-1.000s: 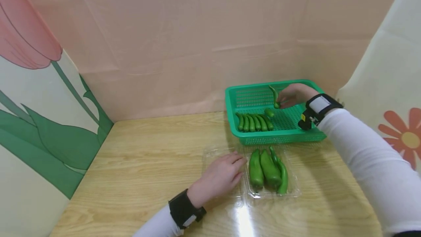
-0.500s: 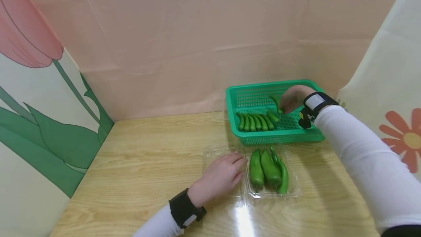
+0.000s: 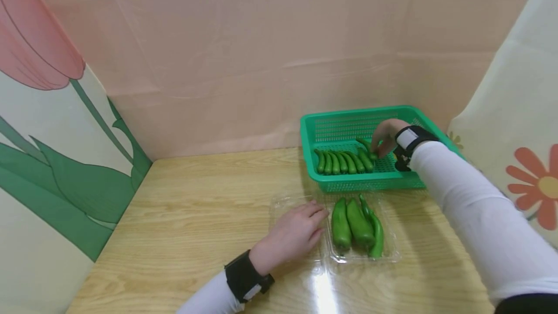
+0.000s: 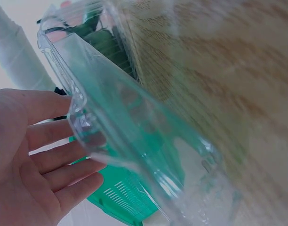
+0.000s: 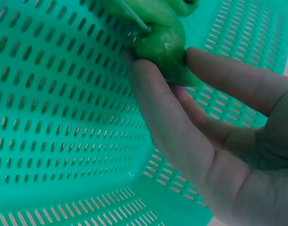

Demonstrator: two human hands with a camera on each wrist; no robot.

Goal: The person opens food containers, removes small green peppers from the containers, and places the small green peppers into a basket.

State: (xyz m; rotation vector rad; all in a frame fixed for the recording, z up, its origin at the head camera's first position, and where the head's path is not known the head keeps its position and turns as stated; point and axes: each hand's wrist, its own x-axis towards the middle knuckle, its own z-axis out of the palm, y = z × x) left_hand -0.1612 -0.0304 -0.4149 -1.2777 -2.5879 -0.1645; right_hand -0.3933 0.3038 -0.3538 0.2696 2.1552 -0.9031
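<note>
While the right hand (image 3: 385,137) is pinching a small pepper (image 5: 160,47) in its grip inside the basket (image 3: 370,184), more little peppers (image 3: 342,162) are lying there in a row. In front of the basket, the left hand (image 3: 293,231), its grip loose, is touching a clear box (image 4: 120,136) holding three bigger peppers (image 3: 359,227).

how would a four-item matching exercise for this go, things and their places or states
1. left hand
2. right hand
3. larger peppers
4. row of small peppers

A. gripping a pepper
B. side by side in the green basket
C. at the clear container, holding no pepper
D. lying in the clear container

Pairs: 1-C, 2-A, 3-D, 4-B
</note>
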